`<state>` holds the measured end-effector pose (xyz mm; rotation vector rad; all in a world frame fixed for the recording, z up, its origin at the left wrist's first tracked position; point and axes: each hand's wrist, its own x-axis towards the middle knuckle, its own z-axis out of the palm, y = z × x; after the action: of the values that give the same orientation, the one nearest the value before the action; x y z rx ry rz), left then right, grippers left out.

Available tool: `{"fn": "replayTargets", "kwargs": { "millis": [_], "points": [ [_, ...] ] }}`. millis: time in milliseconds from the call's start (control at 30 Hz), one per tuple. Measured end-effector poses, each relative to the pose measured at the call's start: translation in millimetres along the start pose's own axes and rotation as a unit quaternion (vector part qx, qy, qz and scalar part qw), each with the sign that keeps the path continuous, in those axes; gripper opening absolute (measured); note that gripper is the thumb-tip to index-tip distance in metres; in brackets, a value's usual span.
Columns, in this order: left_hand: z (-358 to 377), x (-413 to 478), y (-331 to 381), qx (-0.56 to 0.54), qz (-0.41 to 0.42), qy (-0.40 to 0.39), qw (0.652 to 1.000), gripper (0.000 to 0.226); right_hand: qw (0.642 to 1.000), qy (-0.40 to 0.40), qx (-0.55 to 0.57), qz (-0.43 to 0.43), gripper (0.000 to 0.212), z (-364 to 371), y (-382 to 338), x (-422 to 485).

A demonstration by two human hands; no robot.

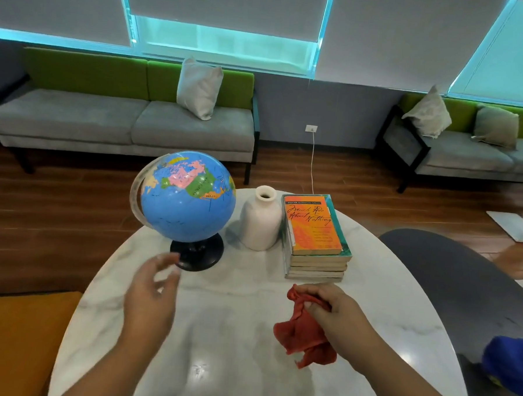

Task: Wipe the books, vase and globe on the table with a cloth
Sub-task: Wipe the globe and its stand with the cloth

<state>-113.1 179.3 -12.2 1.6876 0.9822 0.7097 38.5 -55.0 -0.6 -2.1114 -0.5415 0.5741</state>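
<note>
Right now the red cloth [303,336] is hanging bunched from the right hand [336,310], which is pinching its upper end between curled fingers and thumb just above the white marble table [231,341], near the front of the stack of books [313,230]. The orange cover on top is showing "Folger Shakespeare Library" and, in script, "Much Ado About Nothing". A white vase [260,225] is standing upright just beside the stack, between it and the blue globe [187,200], where "MEXICO" is reading on an orange patch. The left hand [150,292] is hovering with fingers loosely spread and holding nothing, just in front of the globe's black base; motion blur is hiding whether the fingertips are touching it. Both forearms are reaching in from the near edge.
</note>
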Motion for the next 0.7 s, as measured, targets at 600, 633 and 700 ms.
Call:
{"fn": "replayTargets", "kwargs": {
  "millis": [600, 633, 700],
  "points": [
    [101, -95, 46, -0.040, -0.077, -0.243, 0.966, 0.014, 0.980, 0.188, 0.062, 0.021, 0.019, -109, 62, -17],
    [107, -96, 48, -0.038, -0.081, -0.238, 0.967, 0.014, 0.975, 0.214, 0.054, 0.030, 0.017, -124, 70, -13],
    [119, -102, 52, -0.025, -0.081, -0.237, 0.968, 0.013, 0.963, 0.260, 0.033, 0.055, 0.011, -155, 87, -4]
  ]
}}
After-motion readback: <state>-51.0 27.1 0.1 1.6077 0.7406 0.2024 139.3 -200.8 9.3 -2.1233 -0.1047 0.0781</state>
